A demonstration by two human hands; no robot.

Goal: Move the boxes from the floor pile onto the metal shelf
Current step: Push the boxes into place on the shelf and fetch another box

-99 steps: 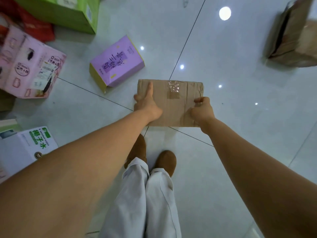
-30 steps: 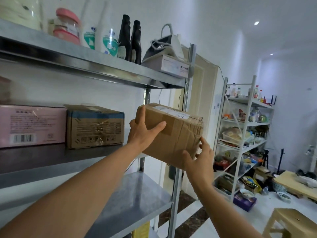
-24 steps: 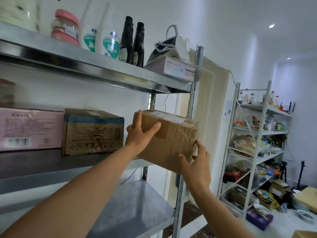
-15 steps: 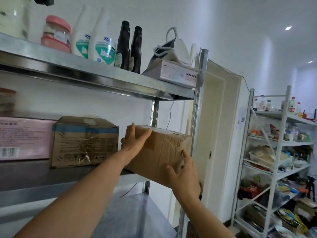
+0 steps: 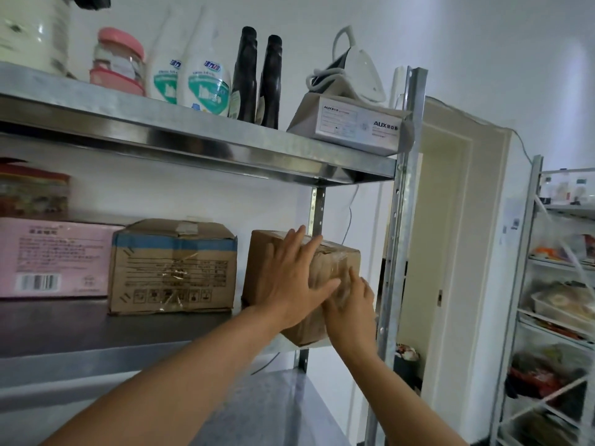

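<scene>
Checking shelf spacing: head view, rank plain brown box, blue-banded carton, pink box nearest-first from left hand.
1. plain brown box: touched by left hand, metal shelf right end.
2. blue-banded carton: just left.
3. pink box: far left.

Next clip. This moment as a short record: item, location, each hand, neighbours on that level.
item: plain brown box
location: middle level of the metal shelf, right end, angled to its neighbours
left hand: flat on the box front, fingers straight
right hand: fingers pressing the box's right side
neighbours: blue-taped carton beside it, pink box further left
</scene>
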